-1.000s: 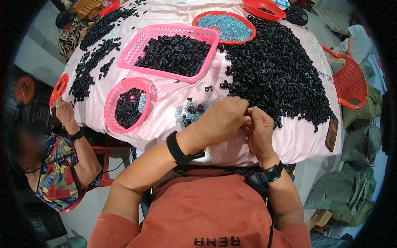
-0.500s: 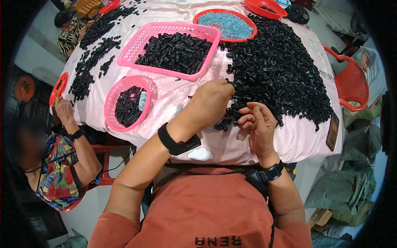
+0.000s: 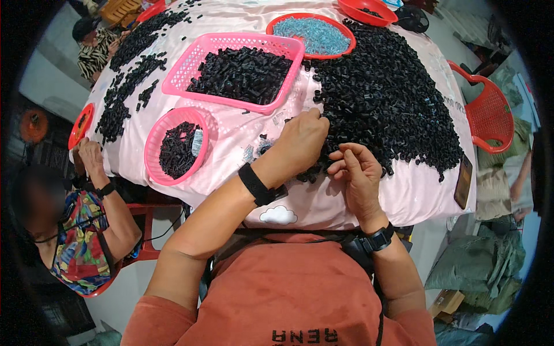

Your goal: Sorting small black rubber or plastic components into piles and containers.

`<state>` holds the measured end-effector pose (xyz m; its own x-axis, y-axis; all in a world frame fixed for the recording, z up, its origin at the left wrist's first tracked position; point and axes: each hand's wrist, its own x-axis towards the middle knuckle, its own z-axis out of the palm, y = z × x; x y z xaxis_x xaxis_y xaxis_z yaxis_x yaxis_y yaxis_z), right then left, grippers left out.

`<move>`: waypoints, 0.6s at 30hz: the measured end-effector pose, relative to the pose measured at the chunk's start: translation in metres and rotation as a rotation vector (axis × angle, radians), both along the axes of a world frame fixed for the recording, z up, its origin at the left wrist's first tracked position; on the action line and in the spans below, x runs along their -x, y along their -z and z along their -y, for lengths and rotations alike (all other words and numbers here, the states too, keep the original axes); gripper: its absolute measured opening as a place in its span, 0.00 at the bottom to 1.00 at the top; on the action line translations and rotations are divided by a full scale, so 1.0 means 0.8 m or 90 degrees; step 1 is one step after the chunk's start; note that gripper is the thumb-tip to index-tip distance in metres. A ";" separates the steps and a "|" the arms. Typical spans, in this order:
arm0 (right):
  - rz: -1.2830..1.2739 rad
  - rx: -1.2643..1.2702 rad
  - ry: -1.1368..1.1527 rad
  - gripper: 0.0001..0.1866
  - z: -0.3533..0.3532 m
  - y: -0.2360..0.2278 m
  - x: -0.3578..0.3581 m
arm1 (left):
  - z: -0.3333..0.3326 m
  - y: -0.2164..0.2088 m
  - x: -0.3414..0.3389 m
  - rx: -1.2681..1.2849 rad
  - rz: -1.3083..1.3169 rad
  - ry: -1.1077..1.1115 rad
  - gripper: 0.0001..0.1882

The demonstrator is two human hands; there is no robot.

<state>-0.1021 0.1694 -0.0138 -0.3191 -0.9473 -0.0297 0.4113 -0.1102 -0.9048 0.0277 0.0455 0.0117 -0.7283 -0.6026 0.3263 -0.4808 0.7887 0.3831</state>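
Observation:
A wide heap of small black plastic parts (image 3: 392, 98) covers the right half of the table. My left hand (image 3: 301, 143) is closed at the heap's near left edge, its back turned up; the fingertips and whatever they hold are hidden. Beside it on the right, my right hand (image 3: 360, 176) has its fingers curled and the thumb bent against the index finger over the near edge of the heap. What it pinches is too small to make out. A few clear small pieces (image 3: 248, 153) lie by my left wrist, next to some dark parts.
A pink rectangular basket (image 3: 173, 86) and a round pink basket (image 3: 154, 164) hold black parts. A red bowl (image 3: 353, 46) of clear bluish pieces stands behind. A phone (image 3: 462, 183) lies at the right edge. A co-worker (image 3: 81, 236) sits at left; a red chair (image 3: 490, 115) stands right.
My left hand has shifted slightly down, and its forearm has swung a little right. My right hand stays nearly in place, its fingers drawn closer together. A person at the far right has moved.

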 end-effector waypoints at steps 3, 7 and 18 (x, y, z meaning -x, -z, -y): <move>-0.010 -0.002 0.001 0.10 0.000 0.000 -0.001 | -0.001 0.005 0.000 0.014 -0.011 -0.013 0.04; -0.013 -0.002 0.014 0.09 0.001 0.000 -0.002 | -0.006 -0.002 -0.005 0.002 -0.012 -0.005 0.04; -0.069 0.023 0.026 0.09 0.002 0.004 -0.004 | -0.049 -0.016 -0.002 -0.227 -0.206 0.020 0.06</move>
